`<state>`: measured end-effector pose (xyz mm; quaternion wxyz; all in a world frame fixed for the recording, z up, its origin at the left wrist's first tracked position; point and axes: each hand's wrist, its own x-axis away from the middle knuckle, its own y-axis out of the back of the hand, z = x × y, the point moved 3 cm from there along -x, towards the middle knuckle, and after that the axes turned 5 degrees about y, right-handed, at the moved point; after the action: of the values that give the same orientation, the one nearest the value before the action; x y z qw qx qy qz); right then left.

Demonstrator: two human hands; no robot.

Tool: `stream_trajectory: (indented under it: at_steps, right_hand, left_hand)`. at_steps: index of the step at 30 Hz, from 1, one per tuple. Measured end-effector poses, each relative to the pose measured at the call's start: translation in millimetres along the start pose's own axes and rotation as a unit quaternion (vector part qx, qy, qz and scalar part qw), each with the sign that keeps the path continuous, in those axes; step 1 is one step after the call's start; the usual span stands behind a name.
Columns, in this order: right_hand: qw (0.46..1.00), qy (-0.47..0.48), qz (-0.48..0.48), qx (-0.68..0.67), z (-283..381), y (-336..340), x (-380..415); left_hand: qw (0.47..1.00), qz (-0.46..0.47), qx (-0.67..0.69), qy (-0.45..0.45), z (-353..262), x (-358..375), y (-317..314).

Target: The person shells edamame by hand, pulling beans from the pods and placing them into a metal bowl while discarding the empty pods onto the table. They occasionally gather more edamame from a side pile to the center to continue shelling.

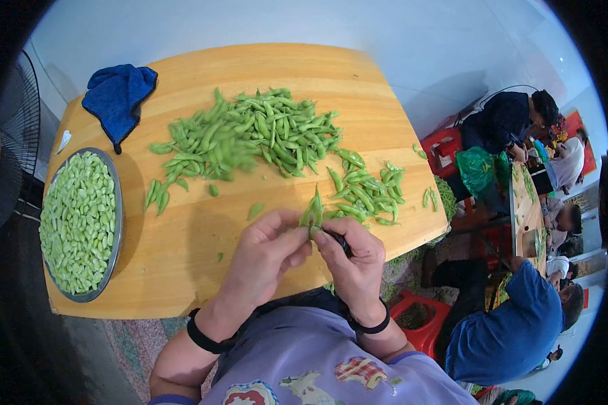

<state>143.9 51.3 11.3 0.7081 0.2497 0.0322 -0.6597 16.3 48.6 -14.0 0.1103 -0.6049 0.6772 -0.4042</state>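
Observation:
A split green soybean pod (pixel 313 210) is pinched between both hands above the near part of the table. My left hand (pixel 267 248) grips it from the left, with thumb and forefinger pressed together. From the other side, my right hand (pixel 355 260) closes on its lower end. Something small and black (pixel 339 241) shows under the fingers of my right hand, too hidden to name. Beyond the hands lies a large heap of whole pods (pixel 257 131). A smaller pile of pods (pixel 366 192) sits to its right. Shelled green beans (pixel 78 223) fill a round metal tray (pixel 119 226) at the left.
A blue cloth (pixel 119 98) lies at the table's far left corner, on the wooden table (pixel 203 270). A black fan (pixel 13 135) stands left of it. At the right, several people sit around another table (pixel 522 202), near a red stool (pixel 422 322) and a green bag (pixel 476 170).

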Motion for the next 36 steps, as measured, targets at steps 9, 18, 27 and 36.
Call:
stream_trajectory:
  at_steps: [9,18,27,36]
  right_hand:
    - [0.997,0.026,0.05,-0.056,5,-2,-1]
    - [0.988,0.116,0.091,0.047,18,2,-3]
    - [0.993,0.059,0.097,0.03,22,-1,-8]
    - [0.97,0.062,0.217,0.095,32,-1,-14]
  left_hand:
    - [0.984,0.086,0.14,0.065,4,3,7]
    - [0.997,0.053,0.048,0.017,7,7,5]
    - [0.998,0.01,0.008,0.058,11,9,6]
    - [0.936,0.02,-0.35,-0.032,6,14,1]
